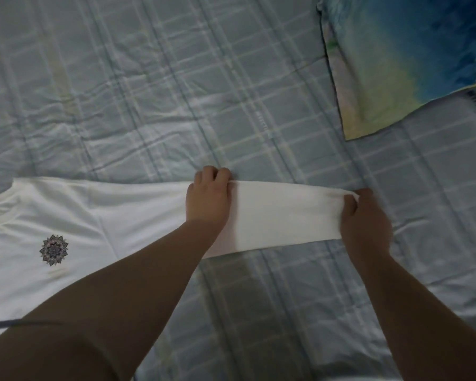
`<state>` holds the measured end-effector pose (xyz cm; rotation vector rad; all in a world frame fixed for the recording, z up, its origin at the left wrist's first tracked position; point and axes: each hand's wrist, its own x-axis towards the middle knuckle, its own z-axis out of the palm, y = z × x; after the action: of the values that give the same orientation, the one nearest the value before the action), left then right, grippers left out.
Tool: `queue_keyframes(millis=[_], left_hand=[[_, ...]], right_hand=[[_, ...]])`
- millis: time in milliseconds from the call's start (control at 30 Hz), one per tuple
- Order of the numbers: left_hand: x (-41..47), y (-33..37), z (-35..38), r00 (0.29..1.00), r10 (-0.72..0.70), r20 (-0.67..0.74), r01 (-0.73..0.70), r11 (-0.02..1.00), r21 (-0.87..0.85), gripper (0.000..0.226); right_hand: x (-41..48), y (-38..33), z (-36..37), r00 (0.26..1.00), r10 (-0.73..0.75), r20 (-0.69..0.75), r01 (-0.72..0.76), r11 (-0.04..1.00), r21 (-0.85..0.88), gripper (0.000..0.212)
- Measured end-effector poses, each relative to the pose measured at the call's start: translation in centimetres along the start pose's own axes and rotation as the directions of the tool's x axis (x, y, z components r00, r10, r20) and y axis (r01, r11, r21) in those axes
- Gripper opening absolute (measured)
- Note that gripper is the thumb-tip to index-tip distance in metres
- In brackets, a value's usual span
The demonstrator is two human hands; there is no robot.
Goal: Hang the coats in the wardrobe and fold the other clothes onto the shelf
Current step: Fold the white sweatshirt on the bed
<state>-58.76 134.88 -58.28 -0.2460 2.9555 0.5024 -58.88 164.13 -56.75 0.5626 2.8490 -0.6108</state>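
Item one, nearest my view: two bare forearms come in from the bottom edge, the left forearm [121, 284] crossing over the white shirt [66, 215] and the right forearm [412, 312] over bare sheet. A thin dark cord [17, 323] lies across the shirt's lower left part, beside the left arm; I cannot tell what it belongs to. Item two: the shirt itself, spread flat on the bed [149, 92] at the left of my view, neckline towards the left edge, with a small dark star-shaped emblem [53, 250] on the chest. Item three: its sleeve [280, 215], drawn out to the right and held taut between both hands. The left hand [208, 200] sits where the sleeve meets the body, its fingers [217, 173] curled over the far edge of the cloth and gripping it. The right hand [366, 224] holds the sleeve's outer end, thumb and fingers pinched on the bunched cuff corner. Item four: the bed's covering, a creased pale blue-grey sheet with a plaid pattern, filling the rest of the view. Item five, farthest: a tie-dyed cloth [396, 64] in blue, green and yellow, lying flat at the upper right, well apart from the shirt.
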Motion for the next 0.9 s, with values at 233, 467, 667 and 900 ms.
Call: queue_keyframes(millis=[233,467,667,900], left_hand=[[-4.8,2.1,-0.7,0.99,0.125,-0.069,-0.136,0.973,-0.189,0.049],[-9.8,3.8,-8.8,0.879,0.011,0.477,0.476,0.037,-0.879,0.044],[-12.9,-8.1,-14.4,0.803,-0.049,0.594,0.511,-0.456,-0.729,0.067],[-18.4,-27.8,-16.5,0.795,-0.353,0.494,0.407,-0.294,-0.865,0.039]], right_hand=[[-1.1,-1.5,-1.2,0.994,0.11,-0.019,-0.102,0.964,0.245,0.024],[-13.0,-12.9,-4.0,0.965,-0.187,0.186,0.005,0.72,0.694,0.017],[-21.6,-19.7,0.4,0.832,-0.477,0.284,0.139,0.674,0.725,0.031],[-25.7,-26.2,11.5,0.645,-0.75,0.145,0.754,0.656,0.039,0.054]])
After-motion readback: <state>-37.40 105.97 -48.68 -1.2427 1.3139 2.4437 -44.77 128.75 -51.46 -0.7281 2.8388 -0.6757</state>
